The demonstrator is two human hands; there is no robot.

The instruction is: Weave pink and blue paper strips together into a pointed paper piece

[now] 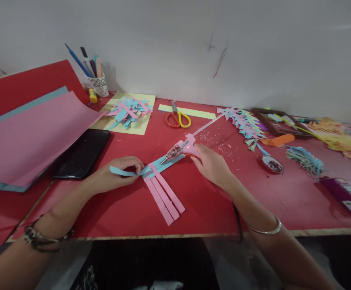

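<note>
In my right hand (pixel 212 166) is a pink hot glue gun (pixel 190 146), its glue stick poking out the back. Its nozzle points down and left at blue paper strips (pixel 172 162) lying on the table. My left hand (pixel 124 171) pinches a blue strip (pixel 119 172) whose free end curls out to the left. Several pink paper strips (pixel 165 199) cross the blue ones and fan toward the table's front edge. Whether the nozzle touches the paper I cannot tell.
Scissors (pixel 178 117) lie behind the strips, near a heap of cut paper (pixel 129 110). A phone (pixel 83 155) and large pink sheets (pixel 39 137) are on the left. Paper tassels (pixel 305 160), a spoon (pixel 271 164) and a purple power strip (pixel 344 195) lie to the right.
</note>
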